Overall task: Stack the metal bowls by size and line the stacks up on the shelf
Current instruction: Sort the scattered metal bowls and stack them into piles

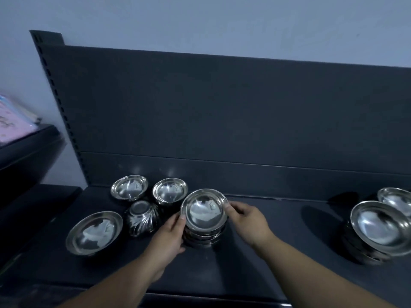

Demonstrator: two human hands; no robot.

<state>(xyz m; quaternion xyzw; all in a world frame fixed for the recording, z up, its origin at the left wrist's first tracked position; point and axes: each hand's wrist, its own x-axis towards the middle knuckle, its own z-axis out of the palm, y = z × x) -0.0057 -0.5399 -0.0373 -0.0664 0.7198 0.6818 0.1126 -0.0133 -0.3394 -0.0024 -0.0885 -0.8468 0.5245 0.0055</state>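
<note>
Left hand [171, 232]: thumb on the left rim of the top bowl [203, 211], fingers curled against the centre stack [203, 238]. Right hand [246, 220]: fingertips pinch the same bowl's right rim. Stack stands mid-shelf [278, 230].

Left end:
- two upright bowls [129, 187] along the back edge
- fluted bowl [142, 218] upside down just in front of them
- wide bowl [94, 232] nearer the front-left corner

Right end: right stack [380, 227], with a rear bowl [395, 198] behind it.
</note>
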